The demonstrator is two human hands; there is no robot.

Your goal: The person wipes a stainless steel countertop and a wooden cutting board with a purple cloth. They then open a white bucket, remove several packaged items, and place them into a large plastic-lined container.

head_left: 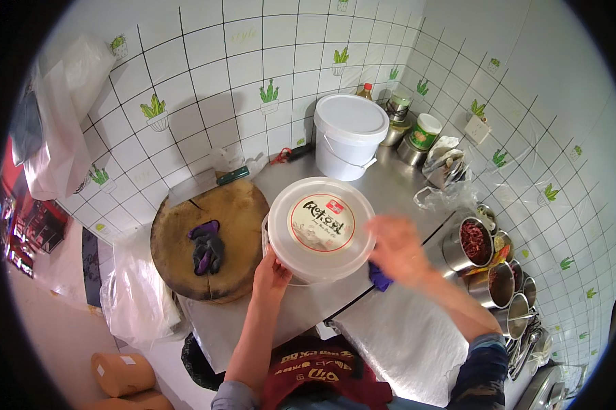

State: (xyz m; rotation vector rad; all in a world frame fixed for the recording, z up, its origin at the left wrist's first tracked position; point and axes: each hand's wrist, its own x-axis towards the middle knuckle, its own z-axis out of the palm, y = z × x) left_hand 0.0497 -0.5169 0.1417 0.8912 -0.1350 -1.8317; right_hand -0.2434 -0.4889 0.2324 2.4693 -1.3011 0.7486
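Note:
A round translucent plastic lid [362, 205] with a printed label covers most of a clear plastic tub [265, 230] before me. My left hand [274, 277] grips the lower left rim of the lid, its fingers partly hidden beneath. Blurred, my right hand [395, 248] is at the lid's right edge; its fingers and whether they hold the rim are unclear. Under that hand, a purple cloth or glove [379, 277] lies on the steel surface. To the left, dark and purple gloves [206, 248] rest on a round wooden chopping block [175, 256].
A cleaver [193, 188] lies at the block's back edge, its green handle pointing right. Behind the lid stands a lidded white bucket [341, 154]. Steel pots with red seasonings [476, 243] line the right side. A plastic bag [134, 292] hangs at the left.

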